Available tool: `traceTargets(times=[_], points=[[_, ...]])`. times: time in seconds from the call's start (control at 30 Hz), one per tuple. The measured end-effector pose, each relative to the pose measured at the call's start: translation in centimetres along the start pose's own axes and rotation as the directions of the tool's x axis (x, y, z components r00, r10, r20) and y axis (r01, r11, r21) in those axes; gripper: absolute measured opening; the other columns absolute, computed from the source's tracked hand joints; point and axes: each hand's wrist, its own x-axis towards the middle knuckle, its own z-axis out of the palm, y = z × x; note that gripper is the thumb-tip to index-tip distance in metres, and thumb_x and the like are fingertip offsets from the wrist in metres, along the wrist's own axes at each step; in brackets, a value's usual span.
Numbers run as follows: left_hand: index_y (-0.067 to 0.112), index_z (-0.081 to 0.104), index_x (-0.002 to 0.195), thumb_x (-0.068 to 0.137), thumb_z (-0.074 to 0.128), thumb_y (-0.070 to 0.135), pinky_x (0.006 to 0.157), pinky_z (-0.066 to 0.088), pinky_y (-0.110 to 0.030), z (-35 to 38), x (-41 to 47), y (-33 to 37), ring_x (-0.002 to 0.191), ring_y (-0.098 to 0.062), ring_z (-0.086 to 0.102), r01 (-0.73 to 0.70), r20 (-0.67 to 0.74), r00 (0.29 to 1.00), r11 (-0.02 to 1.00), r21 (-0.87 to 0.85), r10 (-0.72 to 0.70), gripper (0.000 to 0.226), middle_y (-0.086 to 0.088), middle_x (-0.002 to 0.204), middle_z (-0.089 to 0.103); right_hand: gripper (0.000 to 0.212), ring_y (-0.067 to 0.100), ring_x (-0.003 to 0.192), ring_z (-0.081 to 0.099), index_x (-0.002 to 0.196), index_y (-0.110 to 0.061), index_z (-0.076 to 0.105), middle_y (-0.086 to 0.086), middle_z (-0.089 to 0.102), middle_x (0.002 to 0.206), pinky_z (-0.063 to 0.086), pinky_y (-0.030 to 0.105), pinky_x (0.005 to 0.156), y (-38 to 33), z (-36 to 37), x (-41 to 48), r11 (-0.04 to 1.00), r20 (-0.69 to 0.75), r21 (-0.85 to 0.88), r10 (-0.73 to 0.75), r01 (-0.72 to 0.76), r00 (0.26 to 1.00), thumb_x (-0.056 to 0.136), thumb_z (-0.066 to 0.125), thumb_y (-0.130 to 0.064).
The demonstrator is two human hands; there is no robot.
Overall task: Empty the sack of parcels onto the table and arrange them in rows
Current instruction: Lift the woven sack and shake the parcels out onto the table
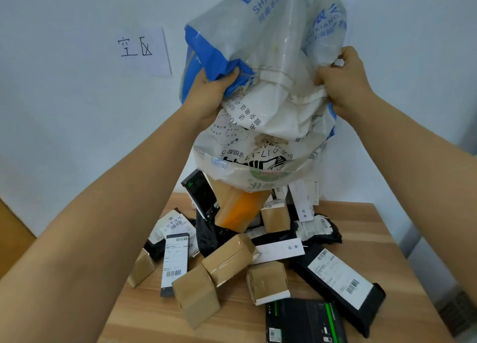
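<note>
White sack [263, 126] hanging mouth-down, boxes [240, 208] poking out at 6 | left hand [213, 91], right hand [340, 79] gripping it | parcels [229, 257] littering table [374, 226]

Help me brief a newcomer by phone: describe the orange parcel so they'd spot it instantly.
Above the wooden table, find the upturned sack spilling parcels. Directly under its mouth leans the orange parcel, between a black box and a small brown carton. It alone is orange-yellow.
</note>
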Motion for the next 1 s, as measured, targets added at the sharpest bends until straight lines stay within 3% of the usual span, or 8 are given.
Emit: traceTargets(times=[0.23,0.67,0.83,1.0], points=[[-0.012,0.052,0.124,0.094,0.059,0.010,0.085,0.050,-0.023,-0.1,-1.1,1.6,0.107,-0.022,0.063,-0.051,0.013,0.999,0.999,0.016,0.051,0.037,-0.020,0.114,0.062,0.032,0.009,0.063,0.047,0.082,-0.022,0.042,-0.003,0.049,0.076,0.040,0.017,0.050,-1.7,-0.3,-0.5,0.999,0.014,0.014,-0.043,0.043,0.999,0.077,0.052,0.008],[-0.015,0.051,0.124,0.092,0.061,0.009,0.092,0.050,-0.029,-1.7,-3.8,3.1,0.110,-0.026,0.061,-0.103,-0.081,0.991,0.993,0.058,0.107,0.041,-0.021,0.114,0.061,0.033,0.012,0.072,0.052,0.085,-0.023,0.043,0.000,0.054,0.084,0.045,0.019,0.056,-3.2,1.2,-2.0,0.992,0.059,0.065,-0.109,0.105,0.992,0.075,0.052,0.007],[-0.003,0.060,0.109,0.096,0.054,0.004,0.094,0.049,-0.029,-4.1,-6.1,6.1,0.104,-0.019,0.064,-0.185,-0.091,0.978,0.981,0.057,0.190,0.016,-0.009,0.103,0.068,0.032,-0.004,0.054,0.046,0.082,-0.020,0.040,-0.005,0.044,0.074,0.042,0.014,0.054,-5.9,4.4,-3.5,0.977,0.094,0.115,-0.192,0.181,0.977,0.075,0.051,0.010],[0.009,0.062,0.115,0.096,0.054,0.005,0.104,0.045,-0.036,-10.0,-9.4,8.4,0.112,-0.018,0.062,-0.227,-0.146,0.962,0.973,0.048,0.231,0.020,-0.003,0.111,0.069,0.028,-0.003,0.054,0.044,0.079,-0.023,0.042,-0.008,0.045,0.068,0.042,0.017,0.058,-7.1,10.7,-6.5,0.964,0.131,0.176,-0.225,0.201,0.965,0.071,0.053,0.002]])
